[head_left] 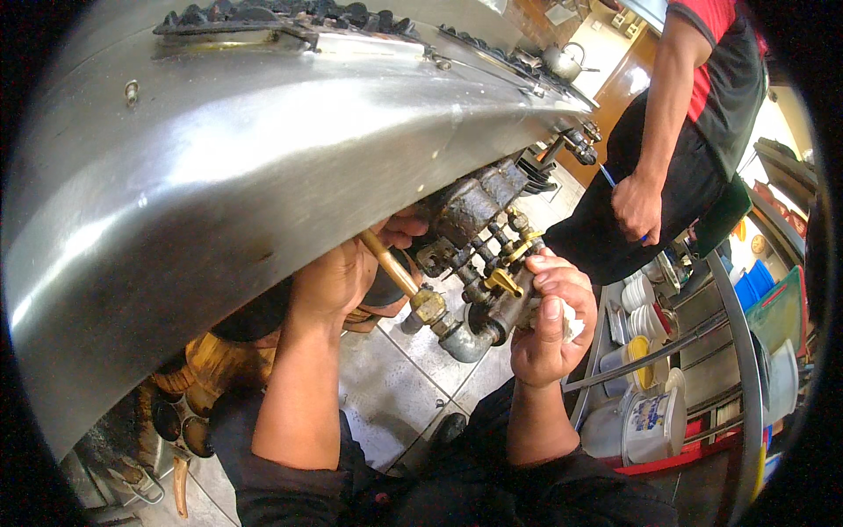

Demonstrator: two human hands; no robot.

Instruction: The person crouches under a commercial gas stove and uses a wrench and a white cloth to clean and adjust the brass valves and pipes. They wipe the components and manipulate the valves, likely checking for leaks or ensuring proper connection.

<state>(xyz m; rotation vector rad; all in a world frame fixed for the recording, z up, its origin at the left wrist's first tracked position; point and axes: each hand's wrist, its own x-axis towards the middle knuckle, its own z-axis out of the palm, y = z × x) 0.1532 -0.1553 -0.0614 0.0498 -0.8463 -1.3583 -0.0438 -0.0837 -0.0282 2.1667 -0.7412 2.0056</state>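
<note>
My right hand (pixel 555 321) is closed on a crumpled white cloth (pixel 571 323), pressed beside a grimy metal gas pipe (pixel 509 312). Small valves with yellow levers (pixel 504 282) stick out of this pipe, close to my fingertips. A grey elbow (pixel 465 342) at its near end joins a brass nut (pixel 428 305) and a copper-coloured tube (pixel 391 265). My left hand (pixel 338 277) reaches under the steel stove front, behind the tube. Its fingers are curled and partly hidden, so what they grip cannot be made out.
The curved steel stove front (pixel 228 184) overhangs my left arm, with black burner grates (pixel 263 16) above. At the right stands another person, whose hand (pixel 638 207) holds a blue pen. A metal shelf (pixel 738 325) with tubs and bowls is on my right. Below lies a tiled floor (pixel 378 386).
</note>
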